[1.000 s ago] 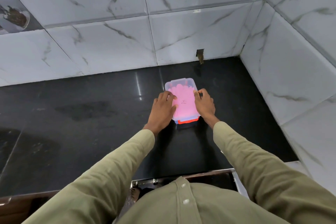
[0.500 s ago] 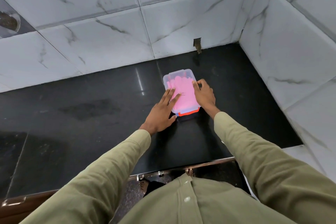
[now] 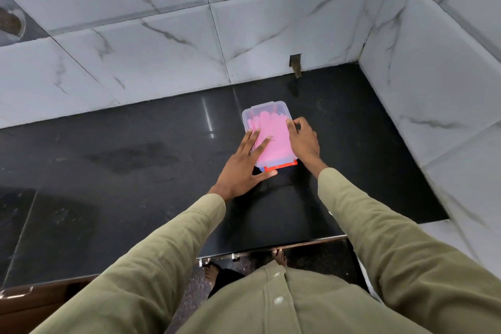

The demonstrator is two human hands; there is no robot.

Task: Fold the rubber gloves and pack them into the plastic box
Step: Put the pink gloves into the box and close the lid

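A clear plastic box [image 3: 282, 108] with a red latch [image 3: 280, 168] at its near end stands on the black counter, lid on. Pink rubber gloves [image 3: 273, 135] lie flat inside, seen through the lid. My left hand [image 3: 244, 168] rests with fingers spread, fingertips on the lid's left side and thumb by the red latch. My right hand [image 3: 303, 141] curls over the box's right edge, fingers gripping the rim.
The black stone counter [image 3: 122, 171] runs left, with a dull smear [image 3: 130, 157] on it. White marble-tiled walls close the back and the right side. A small dark notch [image 3: 295, 64] sits in the back wall. The counter's front edge is near my body.
My left hand has opened from a hold on the box's left side to flat, spread fingers on the lid. The right hand stays on the right edge. The view shifted slightly.
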